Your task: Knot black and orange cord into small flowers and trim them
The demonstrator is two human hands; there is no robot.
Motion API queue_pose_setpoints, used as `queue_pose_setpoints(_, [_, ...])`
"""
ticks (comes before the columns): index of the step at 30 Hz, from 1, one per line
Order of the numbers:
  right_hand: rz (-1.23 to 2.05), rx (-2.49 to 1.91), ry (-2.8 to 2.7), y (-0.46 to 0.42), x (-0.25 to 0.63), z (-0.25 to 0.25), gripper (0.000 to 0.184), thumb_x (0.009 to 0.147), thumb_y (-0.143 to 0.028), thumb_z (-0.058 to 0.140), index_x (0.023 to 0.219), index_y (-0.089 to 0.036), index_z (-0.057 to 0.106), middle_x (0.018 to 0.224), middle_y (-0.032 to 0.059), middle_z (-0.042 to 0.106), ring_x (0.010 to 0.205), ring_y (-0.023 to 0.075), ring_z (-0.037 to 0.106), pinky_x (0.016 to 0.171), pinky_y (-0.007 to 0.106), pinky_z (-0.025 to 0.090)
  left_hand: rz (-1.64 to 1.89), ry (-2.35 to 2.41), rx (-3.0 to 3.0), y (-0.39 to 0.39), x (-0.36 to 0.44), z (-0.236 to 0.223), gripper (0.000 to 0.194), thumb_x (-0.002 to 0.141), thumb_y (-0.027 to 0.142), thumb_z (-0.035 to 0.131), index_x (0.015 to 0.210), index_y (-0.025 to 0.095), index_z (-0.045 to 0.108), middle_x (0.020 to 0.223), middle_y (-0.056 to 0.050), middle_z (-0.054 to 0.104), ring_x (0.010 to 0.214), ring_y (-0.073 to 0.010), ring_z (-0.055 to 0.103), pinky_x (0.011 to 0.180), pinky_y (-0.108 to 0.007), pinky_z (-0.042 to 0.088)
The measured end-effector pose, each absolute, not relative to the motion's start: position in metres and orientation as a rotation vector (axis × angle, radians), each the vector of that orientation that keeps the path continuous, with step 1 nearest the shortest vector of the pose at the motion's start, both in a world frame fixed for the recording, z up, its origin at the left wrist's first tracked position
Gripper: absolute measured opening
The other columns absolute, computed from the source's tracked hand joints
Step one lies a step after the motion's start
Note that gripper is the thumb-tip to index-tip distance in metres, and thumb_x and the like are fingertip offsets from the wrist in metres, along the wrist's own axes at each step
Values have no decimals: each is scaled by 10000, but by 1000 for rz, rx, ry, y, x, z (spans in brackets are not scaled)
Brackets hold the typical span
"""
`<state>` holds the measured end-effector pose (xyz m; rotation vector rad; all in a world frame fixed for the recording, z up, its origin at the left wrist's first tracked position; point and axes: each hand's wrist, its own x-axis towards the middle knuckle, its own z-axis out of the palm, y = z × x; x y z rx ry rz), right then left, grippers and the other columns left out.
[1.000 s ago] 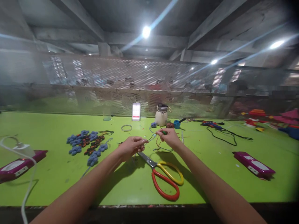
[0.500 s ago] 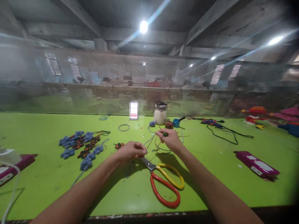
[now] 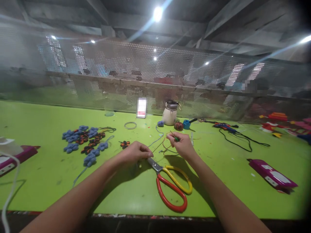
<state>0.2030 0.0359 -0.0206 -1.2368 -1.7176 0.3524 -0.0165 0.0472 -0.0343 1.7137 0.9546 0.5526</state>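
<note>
My left hand [image 3: 139, 151] is closed in a pinch on a thin strand of dark yarn [image 3: 158, 147]. The strand runs up to my right hand [image 3: 183, 145], whose fingers are wrapped round a crochet hook with a green handle [image 3: 177, 139]. Scissors with one red and one yellow handle [image 3: 171, 198] lie just in front, their blade tips by my left fingertips. Close behind my left hand rests a small orange-and-black crocheted flower [image 3: 125, 144]. Loose grey-blue yarn [image 3: 155, 141] and a reddish strand lie between and behind the hands.
Blue crocheted flowers [image 3: 71, 148] and orange-black ones are heaped at left. Behind stand a white jar [image 3: 169, 116], yarn balls [image 3: 178, 126] and a blue pot [image 3: 186, 124]. A glue gun [image 3: 225, 127] with black cord and a purple power strip [image 3: 272, 174] lie at right.
The view has tilted down a little, so the table sits higher in the picture. My hands are slightly farther apart, with the strand still between them. The scissors have not moved on the table.
</note>
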Motion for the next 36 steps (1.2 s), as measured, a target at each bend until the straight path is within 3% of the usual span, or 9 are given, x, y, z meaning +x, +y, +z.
queue_pose_setpoints(8, [443, -1322, -1764, 44, 195, -46, 217, 742, -299, 526, 596, -149, 579, 496, -25, 481, 497, 109, 412, 509, 220, 334, 545, 677, 1529, 36, -19, -23, 179, 737, 310, 617, 718, 144, 679, 600, -2, 556, 538, -86, 411, 522, -226, 274])
queue_pose_setpoints(13, [506, -1325, -1800, 41, 186, -50, 229, 744, -306, 531, 579, -151, 566, 510, -22, 489, 515, 114, 440, 524, 221, 346, 692, 539, 1268, 38, -17, -25, 126, 744, 256, 633, 740, 142, 684, 812, -67, 617, 742, -120, 519, 666, -239, 364])
queue_pose_setpoints(18, [596, -1330, -1806, 38, 182, -51, 260, 759, -346, 523, 600, -147, 573, 501, -27, 475, 487, 110, 436, 497, 218, 352, 837, 579, 1149, 38, -17, -23, 119, 744, 251, 640, 744, 145, 695, 1021, -99, 607, 899, -140, 513, 738, -237, 375])
queue_pose_setpoints(29, [622, -1324, -1805, 34, 177, -52, 253, 772, -337, 516, 630, -142, 592, 504, -27, 475, 488, 106, 410, 492, 216, 337, 952, 585, 1052, 41, -19, -20, 125, 762, 247, 623, 803, 151, 692, 1020, -87, 613, 838, -117, 523, 686, -201, 404])
queue_pose_setpoints(33, [555, -1328, -1822, 31, 176, -51, 234, 779, -310, 510, 649, -144, 612, 530, -23, 500, 517, 109, 427, 526, 217, 353, 906, 490, 1041, 36, -19, -15, 133, 783, 232, 594, 733, 132, 665, 1047, -95, 608, 827, -120, 525, 630, -196, 412])
queue_pose_setpoints(36, [512, -1336, -1848, 30, 172, -51, 233, 782, -281, 510, 617, -146, 605, 520, -26, 500, 521, 107, 430, 534, 213, 355, 879, 424, 999, 34, -19, -13, 128, 771, 226, 608, 712, 121, 651, 883, -78, 632, 742, -110, 526, 597, -192, 413])
